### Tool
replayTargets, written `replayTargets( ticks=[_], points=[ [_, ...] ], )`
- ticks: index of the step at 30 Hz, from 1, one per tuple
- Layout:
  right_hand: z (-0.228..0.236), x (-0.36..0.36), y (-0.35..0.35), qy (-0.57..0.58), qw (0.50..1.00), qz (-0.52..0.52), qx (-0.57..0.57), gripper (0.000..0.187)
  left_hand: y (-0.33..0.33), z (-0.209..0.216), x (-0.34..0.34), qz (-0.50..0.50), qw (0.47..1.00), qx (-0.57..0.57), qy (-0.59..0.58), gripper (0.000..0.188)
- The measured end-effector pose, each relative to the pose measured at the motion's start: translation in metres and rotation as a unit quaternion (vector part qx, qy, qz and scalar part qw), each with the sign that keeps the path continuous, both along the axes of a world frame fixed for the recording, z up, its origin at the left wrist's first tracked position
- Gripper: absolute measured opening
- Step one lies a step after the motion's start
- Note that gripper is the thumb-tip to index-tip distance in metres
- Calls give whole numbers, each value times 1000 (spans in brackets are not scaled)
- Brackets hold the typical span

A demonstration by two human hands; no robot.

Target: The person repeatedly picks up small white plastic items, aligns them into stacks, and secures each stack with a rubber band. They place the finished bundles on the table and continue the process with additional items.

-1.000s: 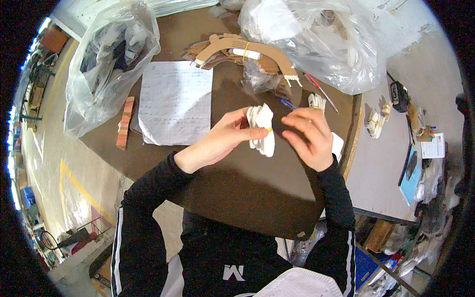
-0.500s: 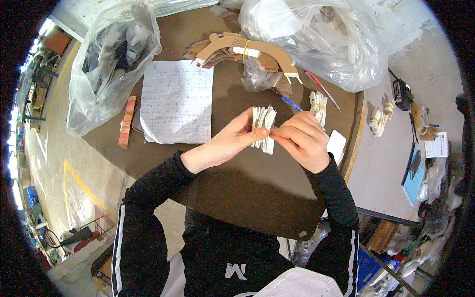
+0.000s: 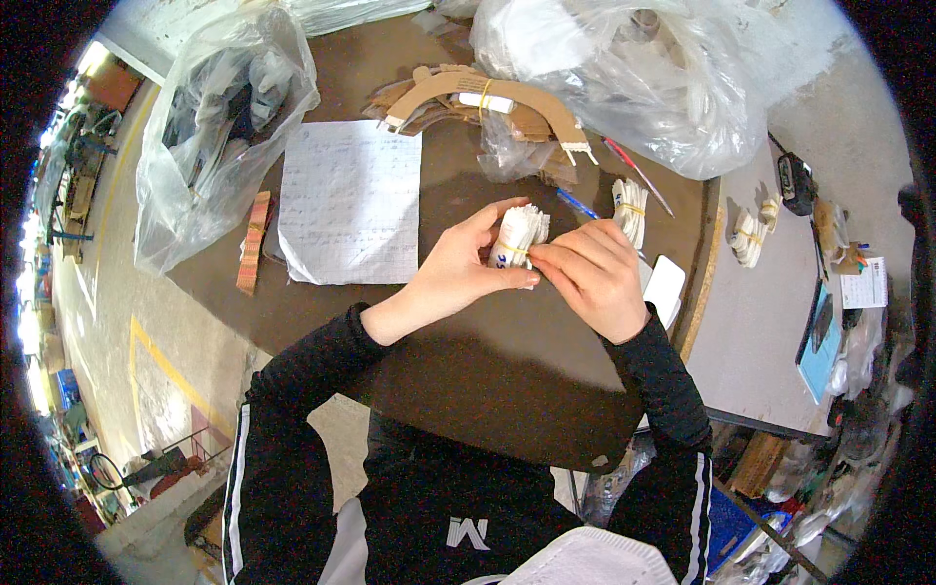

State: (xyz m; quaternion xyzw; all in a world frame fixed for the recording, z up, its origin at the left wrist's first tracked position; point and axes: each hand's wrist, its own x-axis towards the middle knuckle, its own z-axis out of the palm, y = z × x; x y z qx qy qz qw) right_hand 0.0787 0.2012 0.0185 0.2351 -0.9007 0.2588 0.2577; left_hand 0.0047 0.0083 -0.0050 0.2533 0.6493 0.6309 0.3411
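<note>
A smooth, dark brown worktop (image 3: 507, 390) with a rounded corner is filling the middle of the room, and a flat grey table (image 3: 741, 375) is standing at its right. A rough, pale wall (image 3: 809, 73) is rising behind, and a grey floor with yellow lines (image 3: 185, 370) is showing on the left. Two crinkly, see-through plastic bags (image 3: 673, 112) are sitting at the back. A white sheet of squared paper (image 3: 351, 210) is lying flat near the left bag, with a thin orange strip (image 3: 253, 249) beside it. A tan cardboard arch (image 3: 531, 93) is resting on a pile near the back. Over the worktop, the left hand (image 3: 458, 261) is holding a white bundle of thin, flat strips (image 3: 524, 226), its grip curling around the bundle. The right hand (image 3: 597, 273) is pinching at the bundle's right side, its grip pressing together by a thin yellow band (image 3: 520, 251). A second white bundle (image 3: 631, 210) is lying just beyond the right hand, between a slim blue pen (image 3: 577, 203) and a slim red pen (image 3: 639, 175).
</note>
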Motion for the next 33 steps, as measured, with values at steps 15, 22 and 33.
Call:
replayTargets(
  ticks=[15, 22, 33],
  points=[
    [6, 0, -1, -58, 995, -52, -64, 15, -2, 11, 5, 31, 974, -37, 223, 70],
    [9, -1, 8, -90, 940, -331, -4, 37, -1, 3, 7, 25, 984, -14, 179, 59],
    [15, -2, 71, -30, 948, -309, -62, 10, -2, 6, 7, 18, 991, -51, 118, 74]
  ],
)
